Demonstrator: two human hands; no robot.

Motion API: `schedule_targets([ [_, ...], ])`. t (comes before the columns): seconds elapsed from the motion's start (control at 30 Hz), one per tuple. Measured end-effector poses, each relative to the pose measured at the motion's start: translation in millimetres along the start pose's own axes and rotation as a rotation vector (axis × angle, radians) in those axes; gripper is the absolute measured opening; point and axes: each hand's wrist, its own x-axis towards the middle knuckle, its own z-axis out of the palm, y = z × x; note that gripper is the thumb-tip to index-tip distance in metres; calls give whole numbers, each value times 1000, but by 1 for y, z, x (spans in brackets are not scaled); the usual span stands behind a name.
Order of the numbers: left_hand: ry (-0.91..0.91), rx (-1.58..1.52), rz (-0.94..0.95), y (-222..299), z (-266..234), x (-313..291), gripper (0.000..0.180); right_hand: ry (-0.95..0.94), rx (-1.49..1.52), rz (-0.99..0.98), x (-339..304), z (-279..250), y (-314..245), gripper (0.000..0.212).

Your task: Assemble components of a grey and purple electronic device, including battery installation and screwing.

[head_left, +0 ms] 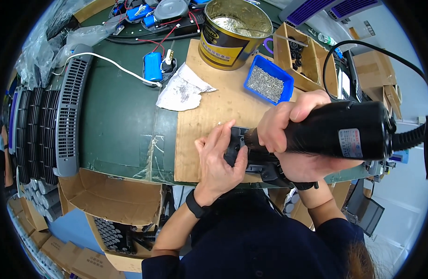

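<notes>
My right hand (281, 123) is wrapped round the body of a black electric screwdriver (325, 123), which has a cable at its rear end. Its front end points left, onto a dark plastic part (234, 145) at the near edge of the wooden board. My left hand (218, 162) grips that part from the left, thumb on the near side and fingers on the far side. More black plastic (270, 173) shows under the screwdriver, mostly covered by my right hand. The screwdriver's tip and any screw at it are hidden.
A blue tray (289, 87) of small metal screws lies beyond my hands, beside a yellow-and-black tin (222, 50) and a wooden box (283, 39) with black parts. Crumpled white paper (181, 90) and a blue battery pack (152, 67) lie left. Grey slatted panels (70, 111) stand far left.
</notes>
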Motion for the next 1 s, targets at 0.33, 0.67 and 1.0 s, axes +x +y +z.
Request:
schedule_targets([
  [0.33, 17, -8, 15, 1, 0, 0, 55, 24, 94, 12, 2, 6, 4, 91],
  [0.67, 29, -11, 24, 2, -1, -3, 58, -64, 122, 40, 3, 3, 4, 89],
  [1.0, -135, 42, 31, -6, -11, -5, 76, -15, 182, -155, -5, 1, -20, 93],
])
